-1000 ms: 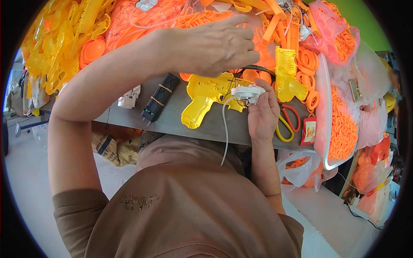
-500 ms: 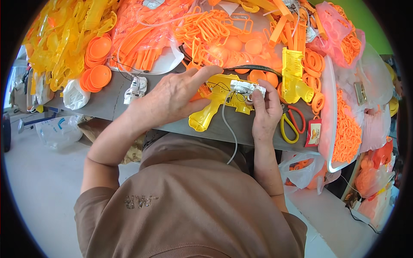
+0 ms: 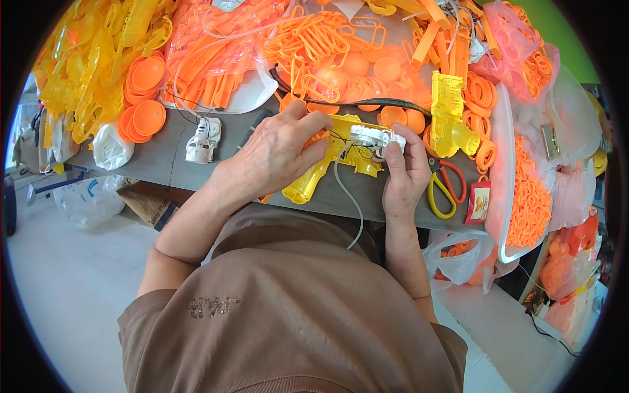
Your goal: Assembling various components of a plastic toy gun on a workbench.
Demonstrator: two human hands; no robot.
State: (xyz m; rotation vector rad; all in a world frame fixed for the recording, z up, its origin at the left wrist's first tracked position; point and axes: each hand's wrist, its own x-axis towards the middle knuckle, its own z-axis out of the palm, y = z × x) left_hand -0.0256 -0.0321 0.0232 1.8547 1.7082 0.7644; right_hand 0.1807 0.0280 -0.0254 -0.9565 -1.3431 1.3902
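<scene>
My left hand (image 3: 278, 147) is bent over the left end of a yellow half-shell shaped like a toy gun (image 3: 306, 183). Its fingers are closed around an orange plastic part (image 3: 317, 138), mostly hidden by the hand. My right hand (image 3: 407, 173) grips a white plastic mechanism (image 3: 369, 135) between thumb and fingers, at the shell's right end. Thin dark wires run over the shell's inside. A pale tube (image 3: 350, 196) curves from the mechanism down toward my lap. Another white mechanism (image 3: 204, 140) with wires lies left of my left hand.
Red-and-yellow-handled scissors (image 3: 442, 190) lie right of my right hand, below another yellow half-shell (image 3: 449, 114). A translucent tray (image 3: 501, 196) holds small orange parts. Orange discs (image 3: 148, 118), yellow shells (image 3: 98, 72) and orange rings (image 3: 483, 95) crowd the grey table (image 3: 157, 154).
My left hand has drawn its fingers in, from spread over the shell to closed around the orange part. The shell has shifted slightly left. My right hand keeps its grip.
</scene>
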